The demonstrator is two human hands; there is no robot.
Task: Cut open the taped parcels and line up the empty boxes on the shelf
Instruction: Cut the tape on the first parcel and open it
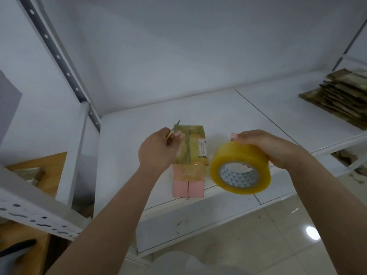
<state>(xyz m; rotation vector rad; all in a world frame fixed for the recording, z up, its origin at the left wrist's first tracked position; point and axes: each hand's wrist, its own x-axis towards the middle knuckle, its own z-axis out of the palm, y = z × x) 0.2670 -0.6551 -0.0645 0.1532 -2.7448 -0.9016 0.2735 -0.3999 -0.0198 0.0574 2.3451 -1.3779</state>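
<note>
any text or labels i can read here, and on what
None can be read.
Parcel: a white label with dark print, too small and blurred.
Tape roll: its core shows a triangle pattern, no words.
Flat cardboard stack: no print visible.

The left hand (156,149) covers the left side of the taped parcel (190,153) at the middle of the frame, and most of the cutter (174,129) is buried in its fingers, so only a thin blade tip shows above them. The print on the parcel's label (203,148) is too small to read. The right hand (264,147) hides the top of the tape roll (240,169). At the right edge, the stack of flattened cartons (341,96) is cut off by the frame. At lower left, a dark object (15,249) is blurred and cropped; I cannot tell what it is. Something greenish behind the shelf rail (29,213) at left is mostly hidden.
</note>
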